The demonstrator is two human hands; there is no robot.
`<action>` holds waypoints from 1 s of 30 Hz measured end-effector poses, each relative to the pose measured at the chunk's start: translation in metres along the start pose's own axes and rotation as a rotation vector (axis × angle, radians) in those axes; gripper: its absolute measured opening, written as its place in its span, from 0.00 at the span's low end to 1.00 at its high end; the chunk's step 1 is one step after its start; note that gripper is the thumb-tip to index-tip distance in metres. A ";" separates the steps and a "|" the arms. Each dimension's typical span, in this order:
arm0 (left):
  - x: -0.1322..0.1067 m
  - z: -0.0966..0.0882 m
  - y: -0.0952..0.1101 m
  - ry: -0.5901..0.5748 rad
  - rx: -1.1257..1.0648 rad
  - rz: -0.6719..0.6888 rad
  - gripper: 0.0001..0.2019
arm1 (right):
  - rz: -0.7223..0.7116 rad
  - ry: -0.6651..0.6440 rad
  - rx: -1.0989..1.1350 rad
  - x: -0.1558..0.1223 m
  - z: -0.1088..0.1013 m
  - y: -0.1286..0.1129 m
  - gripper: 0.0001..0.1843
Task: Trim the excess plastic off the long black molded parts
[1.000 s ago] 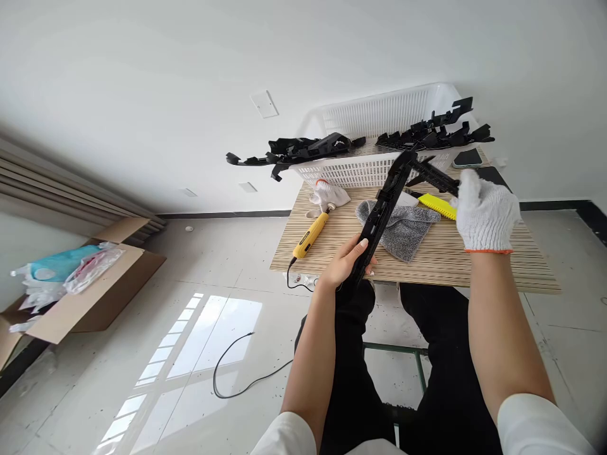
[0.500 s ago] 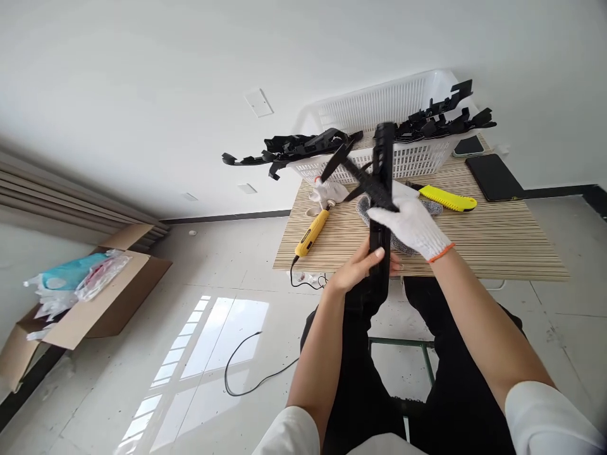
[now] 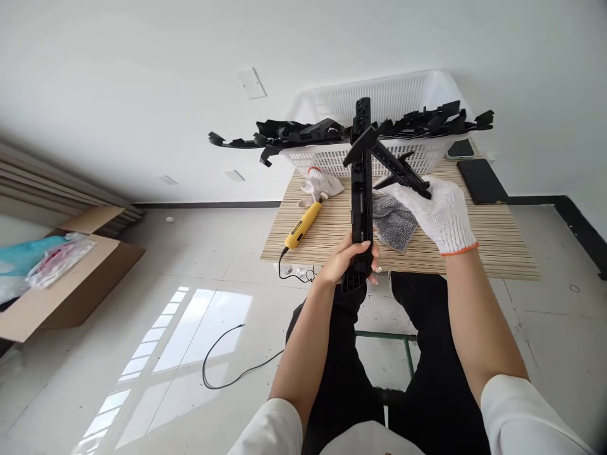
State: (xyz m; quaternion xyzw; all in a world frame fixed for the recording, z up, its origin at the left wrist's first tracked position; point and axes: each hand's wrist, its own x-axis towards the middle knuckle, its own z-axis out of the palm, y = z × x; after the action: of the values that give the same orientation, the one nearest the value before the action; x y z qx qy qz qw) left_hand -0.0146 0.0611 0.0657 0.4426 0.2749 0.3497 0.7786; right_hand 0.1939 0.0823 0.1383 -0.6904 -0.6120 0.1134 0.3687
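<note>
Bare left hand (image 3: pixel 349 258) is gripping a long black strip (image 3: pixel 361 208) near its lower end, before a white basket (image 3: pixel 332 159), while the gloved right hand (image 3: pixel 443 208) is pinching a black caliper (image 3: pixel 393 163) whose far end is overlapping the strip. Work on this strip is seemingly under way; nothing is showing whether the black parts (image 3: pixel 320 131) lying across the basket are finished or waiting, or whether caliper and strip are touching.
</note>
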 end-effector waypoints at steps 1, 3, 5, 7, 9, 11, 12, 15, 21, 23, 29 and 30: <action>0.000 -0.002 0.000 0.007 -0.003 -0.004 0.27 | -0.002 -0.001 -0.068 0.001 -0.001 0.003 0.31; 0.001 -0.007 0.001 0.013 0.000 -0.003 0.28 | -0.006 -0.011 -0.215 0.003 -0.002 0.010 0.34; 0.001 -0.011 0.001 0.021 0.002 0.007 0.29 | -0.013 -0.051 -0.342 0.005 -0.001 0.017 0.34; 0.001 -0.013 0.002 0.026 0.005 0.011 0.30 | -0.015 -0.105 -0.420 0.008 0.000 0.022 0.34; -0.001 -0.014 0.004 0.022 0.011 0.003 0.30 | -0.019 -0.146 -0.469 0.009 0.003 0.026 0.34; -0.003 -0.015 0.006 0.003 0.019 -0.016 0.30 | -0.044 -0.180 -0.510 0.010 0.007 0.029 0.33; -0.005 -0.016 0.007 -0.008 0.024 -0.028 0.30 | -0.066 -0.196 -0.527 0.010 0.010 0.030 0.33; -0.008 -0.017 0.010 -0.036 0.037 -0.059 0.30 | -0.116 -0.215 -0.558 0.011 0.015 0.034 0.30; -0.009 -0.020 0.011 -0.019 0.042 -0.057 0.30 | -0.112 -0.269 -0.555 0.012 0.016 0.037 0.26; -0.009 -0.021 0.011 -0.013 0.046 -0.059 0.30 | -0.111 -0.281 -0.530 0.012 0.016 0.038 0.28; -0.008 -0.023 0.011 0.001 0.062 -0.059 0.29 | -0.119 -0.282 -0.522 0.012 0.018 0.039 0.33; -0.008 -0.023 0.011 0.002 0.064 -0.061 0.29 | -0.124 -0.280 -0.520 0.012 0.018 0.039 0.33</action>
State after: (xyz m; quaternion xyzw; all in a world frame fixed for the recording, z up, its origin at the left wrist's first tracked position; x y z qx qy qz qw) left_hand -0.0399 0.0704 0.0658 0.4582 0.3002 0.3172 0.7741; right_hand 0.2157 0.1012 0.1037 -0.7007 -0.7063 0.0244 0.0976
